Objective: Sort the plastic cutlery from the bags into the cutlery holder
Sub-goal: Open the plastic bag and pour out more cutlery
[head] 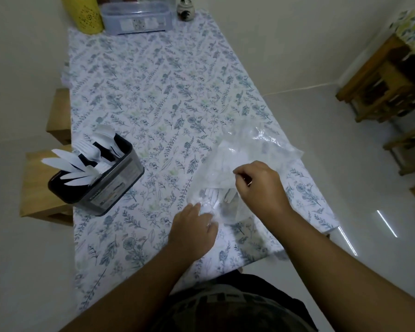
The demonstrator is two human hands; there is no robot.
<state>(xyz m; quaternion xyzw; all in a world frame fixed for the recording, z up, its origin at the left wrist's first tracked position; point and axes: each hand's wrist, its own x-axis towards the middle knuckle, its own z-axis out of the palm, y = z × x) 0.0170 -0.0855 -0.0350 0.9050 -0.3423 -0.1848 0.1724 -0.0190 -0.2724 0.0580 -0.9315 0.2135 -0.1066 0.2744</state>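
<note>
A clear plastic bag [256, 144] lies crumpled on the floral tablecloth [168, 87] at the right, with white plastic cutlery [216, 196] showing through its near end. My right hand [259, 185] pinches the bag's film from above. My left hand [194, 228] rests at the bag's near end, fingers on the cutlery through the plastic. A dark rectangular cutlery holder [110, 185] stands at the table's left edge, holding white knives [67, 165], forks [86, 146] and spoons [104, 134] in separate sections.
A clear lidded storage box [137, 19], a yellow perforated container [84, 13] and a small ceramic jar [185, 10] stand at the table's far end. Wooden stools [41, 188] sit left of the table. Wooden furniture [388, 85] stands at the right.
</note>
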